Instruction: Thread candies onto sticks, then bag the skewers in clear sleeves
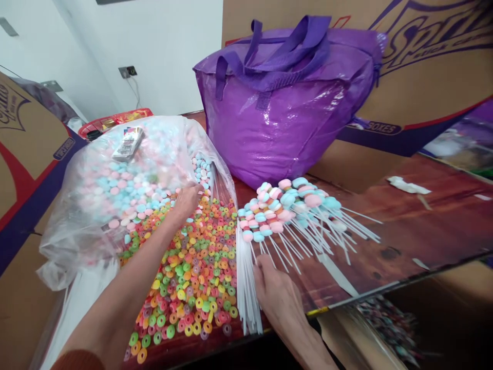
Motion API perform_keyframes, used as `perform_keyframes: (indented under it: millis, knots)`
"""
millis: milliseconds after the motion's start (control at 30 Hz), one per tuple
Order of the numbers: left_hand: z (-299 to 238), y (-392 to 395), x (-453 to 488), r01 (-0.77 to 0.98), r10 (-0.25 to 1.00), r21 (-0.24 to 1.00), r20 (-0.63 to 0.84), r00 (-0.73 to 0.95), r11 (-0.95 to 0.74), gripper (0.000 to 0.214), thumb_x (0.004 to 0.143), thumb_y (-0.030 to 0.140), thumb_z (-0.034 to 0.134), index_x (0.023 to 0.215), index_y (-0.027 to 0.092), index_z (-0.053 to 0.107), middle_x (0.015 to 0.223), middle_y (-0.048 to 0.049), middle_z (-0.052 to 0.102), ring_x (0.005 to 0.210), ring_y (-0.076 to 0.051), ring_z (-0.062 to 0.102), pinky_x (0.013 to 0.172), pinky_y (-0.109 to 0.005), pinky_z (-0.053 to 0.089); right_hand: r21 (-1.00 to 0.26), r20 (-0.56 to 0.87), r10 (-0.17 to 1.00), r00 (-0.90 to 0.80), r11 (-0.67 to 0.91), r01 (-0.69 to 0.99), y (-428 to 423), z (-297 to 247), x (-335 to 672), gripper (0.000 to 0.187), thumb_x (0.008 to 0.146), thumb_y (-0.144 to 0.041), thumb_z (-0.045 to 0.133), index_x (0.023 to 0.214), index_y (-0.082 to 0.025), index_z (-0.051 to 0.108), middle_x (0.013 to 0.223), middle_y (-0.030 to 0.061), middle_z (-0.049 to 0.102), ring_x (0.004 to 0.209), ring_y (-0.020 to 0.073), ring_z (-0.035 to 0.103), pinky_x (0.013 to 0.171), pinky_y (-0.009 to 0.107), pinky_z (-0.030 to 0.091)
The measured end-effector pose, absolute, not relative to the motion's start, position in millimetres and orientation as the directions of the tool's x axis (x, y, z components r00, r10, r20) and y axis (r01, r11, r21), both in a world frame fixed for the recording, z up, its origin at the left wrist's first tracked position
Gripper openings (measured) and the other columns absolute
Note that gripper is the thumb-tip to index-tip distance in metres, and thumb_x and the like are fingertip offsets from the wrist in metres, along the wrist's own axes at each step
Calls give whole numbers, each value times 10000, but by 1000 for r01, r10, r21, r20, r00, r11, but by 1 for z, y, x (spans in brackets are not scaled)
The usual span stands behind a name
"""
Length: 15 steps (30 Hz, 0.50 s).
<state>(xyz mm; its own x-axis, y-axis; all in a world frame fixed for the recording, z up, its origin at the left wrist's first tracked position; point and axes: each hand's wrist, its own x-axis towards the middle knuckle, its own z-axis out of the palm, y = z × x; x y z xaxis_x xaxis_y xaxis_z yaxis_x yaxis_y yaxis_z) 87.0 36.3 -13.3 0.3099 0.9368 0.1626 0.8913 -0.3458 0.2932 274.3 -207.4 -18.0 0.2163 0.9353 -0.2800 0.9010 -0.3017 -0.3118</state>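
Observation:
My left hand (188,201) reaches into the candies where the marshmallows (144,208) meet the gummy rings (188,272). Its fingers are bent together and point down, and what they grip, if anything, is hidden. My right hand (278,288) is closed at the near end of the candy sticks, pinching the thin white stick of a marshmallow skewer (248,236). Beside that hand lies a bundle of bare white sticks (246,293). Finished-looking skewers of pink and blue marshmallows (285,213) are stacked on the table, their sticks pointing toward me and to the right.
A clear plastic bag (77,205) spreads over the marshmallows, with a small stack of labels (128,144) on top. Behind stands a full purple zip bag (277,118). Cardboard boxes (431,61) flank the table (416,226). A white scrap (408,185) lies at right.

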Motion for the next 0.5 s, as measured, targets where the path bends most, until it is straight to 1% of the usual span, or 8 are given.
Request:
perform_keyframes:
  millis: [67,167,233,300,367,400,467,500]
  knots:
    - [-9,32,85,900,946,306,193,262,-311,286,848,159,477,997,187,720,967,-91,712,922,-233,641,830,-300,449,-272,-273,934,229,-303,913,-207,-17,276,117,983,-218,470,972,-185,582,701,62,710,633,214,678,509,265,161]
    - [0,17,77,879,951,398,261,167,-264,314,846,173,442,1013,169,708,900,-74,713,852,-220,635,785,-290,448,-199,-252,931,263,-316,928,-206,-15,284,102,977,-238,510,942,-192,593,690,53,697,618,196,669,503,267,156]
    - [6,5,70,841,953,475,266,143,-259,282,830,202,469,957,173,719,819,-47,704,765,-203,627,726,-274,440,-168,-222,932,285,-325,931,-208,-14,289,108,973,-265,533,929,-193,600,697,47,689,611,187,664,499,264,160]
    - [10,-4,64,814,959,521,239,150,-257,258,835,247,488,900,178,728,717,-27,674,684,-192,616,673,-265,424,-148,-151,938,311,-333,931,-210,-14,290,120,960,-298,564,920,-193,609,790,57,699,620,180,665,486,262,162]
    - [12,-8,60,816,961,522,237,143,-250,269,853,281,483,882,179,731,658,-21,648,655,-193,612,653,-264,414,-150,-44,951,306,-309,939,-213,-14,286,125,945,-315,588,925,-195,619,912,68,698,639,174,671,469,261,174]
    - [12,-7,59,824,960,508,245,138,-249,274,858,281,480,884,178,733,657,-26,647,667,-199,615,661,-267,416,-160,5,960,278,-274,948,-214,-15,281,122,939,-317,596,929,-199,622,946,67,691,656,174,676,464,259,189]
    - [12,-2,60,845,955,472,261,140,-253,265,845,240,487,886,172,739,701,-45,668,733,-215,623,710,-275,426,-186,63,980,188,-173,967,-216,-18,270,116,935,-319,603,921,-206,622,926,53,682,681,178,685,460,253,228]
    - [11,3,63,850,954,458,258,152,-259,258,833,214,494,886,171,743,734,-56,682,770,-222,626,740,-280,430,-193,68,987,145,-130,973,-217,-19,263,123,933,-326,608,907,-206,618,895,47,677,675,178,685,459,250,244]
